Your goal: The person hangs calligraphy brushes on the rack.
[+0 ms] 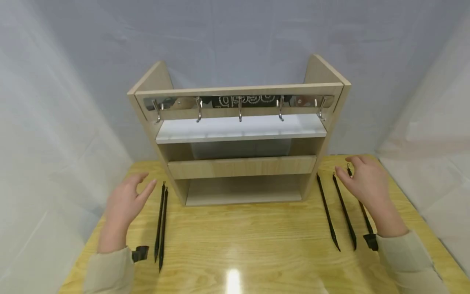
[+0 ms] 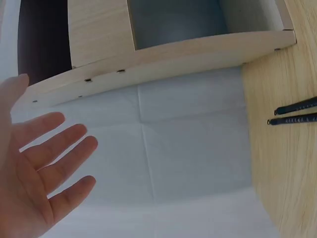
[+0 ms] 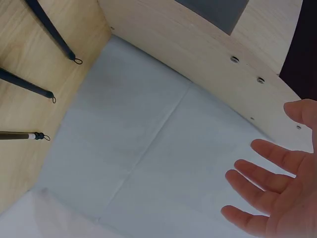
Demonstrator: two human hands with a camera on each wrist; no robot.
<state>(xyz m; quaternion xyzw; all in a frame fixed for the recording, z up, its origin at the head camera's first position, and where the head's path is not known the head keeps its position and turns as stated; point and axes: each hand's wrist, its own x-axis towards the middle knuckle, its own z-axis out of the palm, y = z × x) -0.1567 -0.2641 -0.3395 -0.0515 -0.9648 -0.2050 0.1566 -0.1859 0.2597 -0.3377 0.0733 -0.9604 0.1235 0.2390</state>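
My left hand [image 1: 126,198] hovers over the table's left side, fingers spread and holding nothing. Just right of it lie two dark calligraphy brushes [image 1: 160,224], side by side, small loops at their far ends. The left wrist view shows the palm and loose fingers of that hand beside the shelf's side panel [image 2: 198,54]. Over the right side hovers my right hand [image 1: 367,183], also empty with relaxed fingers. It partly covers the outermost of three brushes; the middle brush [image 1: 345,212] and the inner brush [image 1: 328,212] lie to its left.
A small wooden shelf unit [image 1: 242,167] stands at the back centre of the yellow wood-grain table [image 1: 235,232]. Several metal hooks [image 1: 240,109] line a shiny strip across its top front. Below them is a white shelf board [image 1: 240,127]. Pale sheeting [image 1: 238,41] hangs behind and at both sides.
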